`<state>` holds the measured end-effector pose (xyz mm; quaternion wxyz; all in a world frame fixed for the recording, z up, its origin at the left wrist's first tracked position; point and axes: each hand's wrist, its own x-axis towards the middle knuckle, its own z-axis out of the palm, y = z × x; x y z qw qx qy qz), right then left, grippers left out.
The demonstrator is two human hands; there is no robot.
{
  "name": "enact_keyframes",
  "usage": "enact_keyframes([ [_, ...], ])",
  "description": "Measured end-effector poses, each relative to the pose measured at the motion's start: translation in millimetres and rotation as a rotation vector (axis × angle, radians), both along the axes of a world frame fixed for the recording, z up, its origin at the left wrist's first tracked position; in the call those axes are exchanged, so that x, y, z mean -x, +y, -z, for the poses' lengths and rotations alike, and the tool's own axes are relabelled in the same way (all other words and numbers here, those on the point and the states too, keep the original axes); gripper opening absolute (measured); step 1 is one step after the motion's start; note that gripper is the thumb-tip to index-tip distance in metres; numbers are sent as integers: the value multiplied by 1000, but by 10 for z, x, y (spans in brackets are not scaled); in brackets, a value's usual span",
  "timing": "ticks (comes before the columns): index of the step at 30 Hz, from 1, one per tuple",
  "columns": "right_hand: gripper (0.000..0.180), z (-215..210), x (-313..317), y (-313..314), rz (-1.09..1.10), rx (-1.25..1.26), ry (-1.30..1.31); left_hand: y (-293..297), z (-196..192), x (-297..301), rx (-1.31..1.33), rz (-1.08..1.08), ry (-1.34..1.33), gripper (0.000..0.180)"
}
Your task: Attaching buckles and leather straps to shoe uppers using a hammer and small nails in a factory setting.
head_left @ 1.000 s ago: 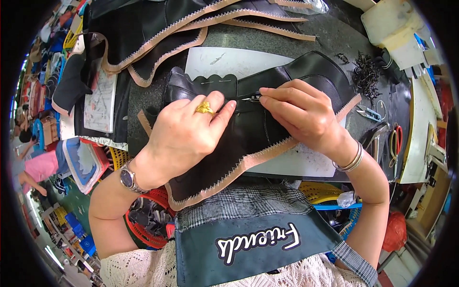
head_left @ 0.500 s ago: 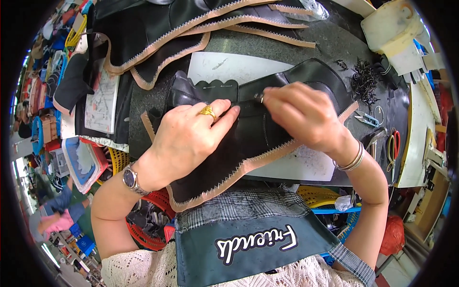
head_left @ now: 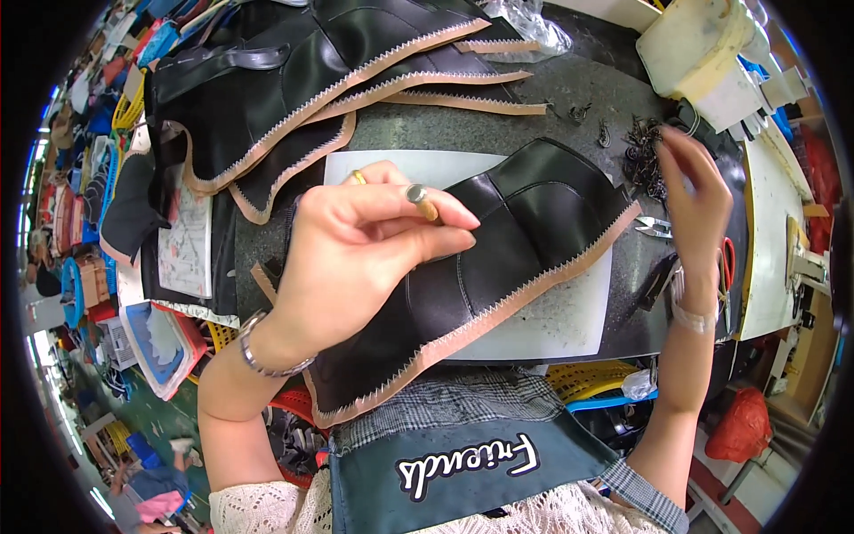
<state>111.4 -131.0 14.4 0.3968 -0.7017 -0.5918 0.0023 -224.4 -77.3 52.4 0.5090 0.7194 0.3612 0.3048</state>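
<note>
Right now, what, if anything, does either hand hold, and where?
Left hand appears to pinch a small silver-topped piece by its brownish lower part; right hand cannot be told.

Green floor (head_left: 189, 415) and white strip lights (head_left: 100, 503) show leftward.

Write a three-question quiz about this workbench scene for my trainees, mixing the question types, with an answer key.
1. Multiple choice: What colour is the zigzag-stitched edging along the near side of the central black piece?
A) blue
B) tan
C) green

2. True or false: Part of the central black piece lies over a white sheet.

3. Short answer: At the upper right, what is the right-hand grip nearest to?

Key:
1. B
2. True
3. The tangle of dark strands; whether the fingers touch it is unclear.
</note>
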Motion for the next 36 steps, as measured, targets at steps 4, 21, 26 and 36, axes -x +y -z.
enact_keyframes([
  [4,36,87,-458,-1081,240,386,-415,-5,327,-112,197,-72,66,9],
  [21,30,157,-225,-1700,397,368,150,47,525,7,304,-96,-111,4],
  [26,20,-521,533,-1153,84,250,200,-98,379,-63,-342,-52,193,11],
  [36,33,-939,1129,-296,-578,-70,-393,-143,448,-56,-482,20,254,10],
])
